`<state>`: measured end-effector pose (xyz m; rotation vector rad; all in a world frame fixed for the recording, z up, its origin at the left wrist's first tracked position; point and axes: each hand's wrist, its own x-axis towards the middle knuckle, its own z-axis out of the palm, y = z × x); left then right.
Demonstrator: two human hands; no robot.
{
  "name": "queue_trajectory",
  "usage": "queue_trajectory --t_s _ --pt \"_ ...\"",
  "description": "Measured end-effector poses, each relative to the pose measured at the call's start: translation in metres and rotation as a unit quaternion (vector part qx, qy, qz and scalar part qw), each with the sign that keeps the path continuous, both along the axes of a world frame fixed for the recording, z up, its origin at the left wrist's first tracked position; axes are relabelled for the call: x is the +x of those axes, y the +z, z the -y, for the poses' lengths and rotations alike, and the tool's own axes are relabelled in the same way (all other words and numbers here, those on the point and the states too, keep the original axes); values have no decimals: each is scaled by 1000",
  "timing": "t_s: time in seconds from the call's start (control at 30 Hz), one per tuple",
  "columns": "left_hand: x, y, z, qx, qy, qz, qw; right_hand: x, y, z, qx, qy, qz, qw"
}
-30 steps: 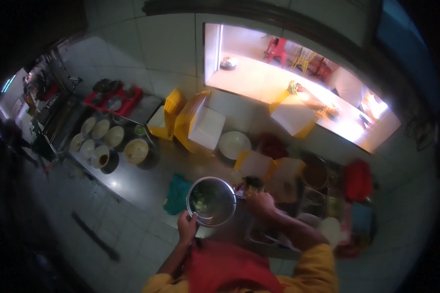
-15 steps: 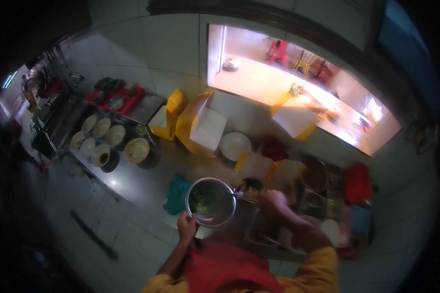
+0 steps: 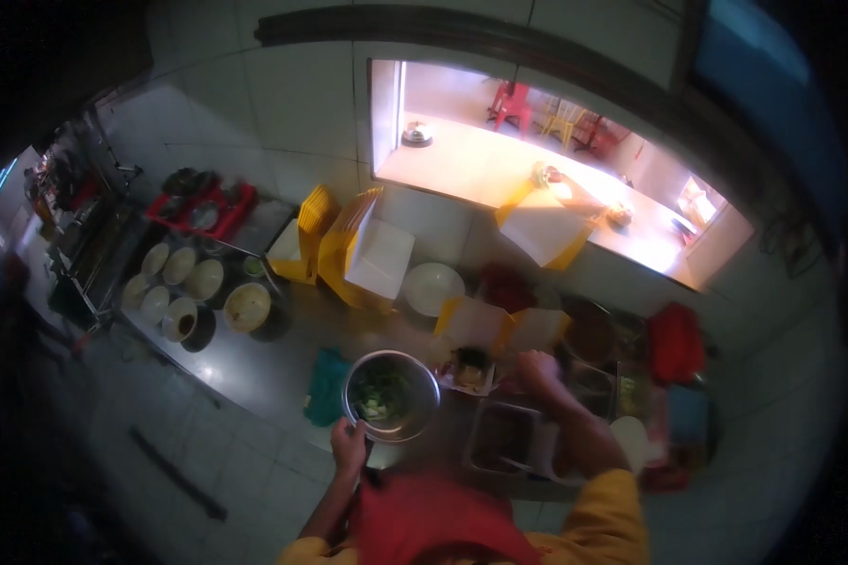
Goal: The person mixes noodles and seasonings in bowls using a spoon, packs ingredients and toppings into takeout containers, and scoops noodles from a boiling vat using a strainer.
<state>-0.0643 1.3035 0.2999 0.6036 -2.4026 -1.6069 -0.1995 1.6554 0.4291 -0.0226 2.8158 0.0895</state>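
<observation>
A steel mixing bowl point(image 3: 422, 416) with chopped greens point(image 3: 381, 395) inside stands at the counter's front edge. My left hand point(image 3: 350, 444) is closed on its near-left rim. My right hand point(image 3: 539, 373) is a closed fist to the right of an open yellow-and-white takeaway box point(image 3: 462, 325), which has dark and pale food point(image 3: 471, 365) in it. Blur and dim light hide what that fist holds. Below it sits a rectangular metal pan point(image 3: 502, 435). A teal cloth point(image 3: 326, 386) lies against the bowl's left side.
Several used bowls point(image 3: 203, 280) stand on the left of the steel counter point(image 3: 245, 353). Stacked yellow boxes point(image 3: 349, 254) and a white plate point(image 3: 433, 288) line the wall. A red container point(image 3: 676, 344) is at right. Another box point(image 3: 542, 231) sits at the serving hatch.
My right hand has moved slightly right, away from the bowl. The utensil it held toward the bowl's rim no longer shows clearly. The view has shifted; my left hand keeps the bowl's rim.
</observation>
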Motion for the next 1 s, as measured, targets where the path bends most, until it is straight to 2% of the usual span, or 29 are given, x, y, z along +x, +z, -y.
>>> queue_trajectory --t_s 0.2,0.27,0.4,0.47,0.57,0.67,0.83,0.9,0.93,0.97,1.0 --pt "2 -7 -1 35 22 -28 999 6 39 9 -7 -3 -12 1000" --pt "1 -4 -2 35 22 -24 999 8 45 16 -38 -7 18 999" --pt "1 6 0 25 7 4 1000 5 16 12 -21 30 18 999" --pt "3 3 0 25 8 -1 1000 4 18 13 -20 24 18 999" --pt "1 8 0 31 16 -2 999 13 46 20 -15 15 -24 999" --pt "4 5 1 45 12 11 999 18 61 29 -41 30 4 999" --pt "2 14 -2 85 -2 34 996 35 23 78 -140 125 86 979" --pt "2 9 3 172 13 34 984 43 9 102 -156 148 100 972" --pt "1 12 8 170 8 35 985 43 3 108 -170 177 113 963" --pt "1 20 14 192 25 24 981 37 -6 105 -172 174 112 963" --pt "3 28 21 214 43 14 976 29 -17 99 -254 177 61 949"
